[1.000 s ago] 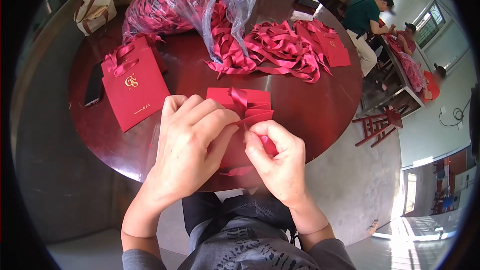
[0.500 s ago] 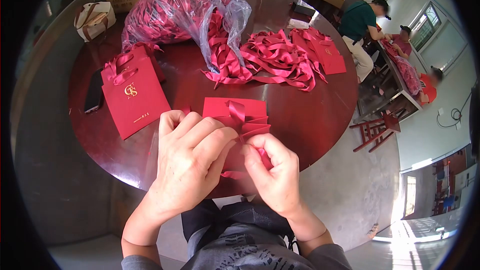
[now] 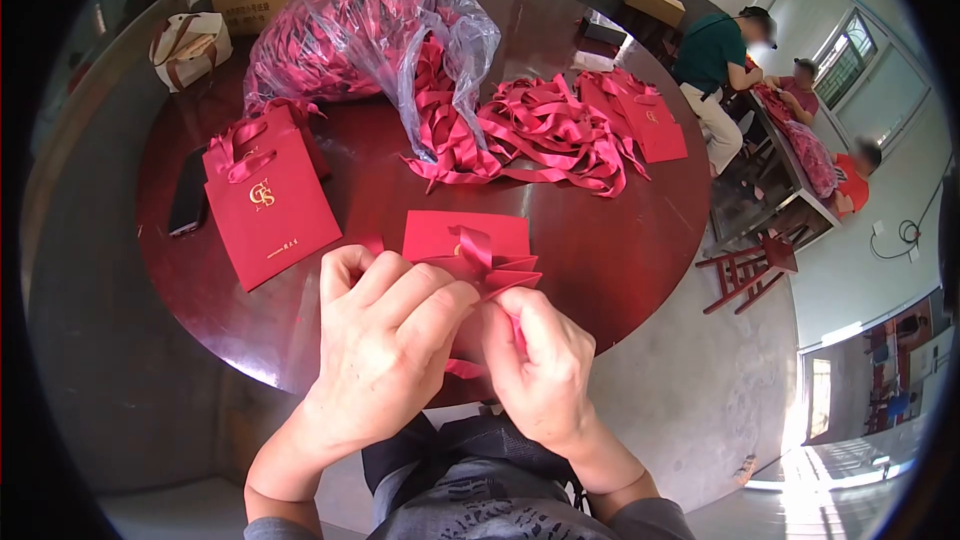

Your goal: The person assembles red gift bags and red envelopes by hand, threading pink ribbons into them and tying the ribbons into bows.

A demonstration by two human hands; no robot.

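A red paper gift bag (image 3: pixel 465 228) with folded side gussets lies at the near edge of the round table, its mouth toward me. A satin ribbon (image 3: pixel 472 245) loops over its top edge. My left hand (image 3: pixel 385 340) is closed at the left of the bag's mouth, gripping the bag; its fingertips are mostly hidden. Touching it at the edge, my right hand (image 3: pixel 540 365) pinches a bit of pink ribbon between thumb and fingers. Another ribbon end shows below, between the hands.
Gift bags (image 3: pixel 275 195) lie at left beside a black phone (image 3: pixel 188 195). Behind are a clear plastic sack (image 3: pixel 370 35) of ribbons, a loose ribbon pile (image 3: pixel 560 130) and more bags (image 3: pixel 650 118). Several people sit or stand at another table (image 3: pixel 790 155), near a wooden stool (image 3: pixel 750 265).
My right hand has closed in against my left fingers at the bag's edge, and its fingertips are now more hidden. The view has tilted slightly, so the table things appear lower.
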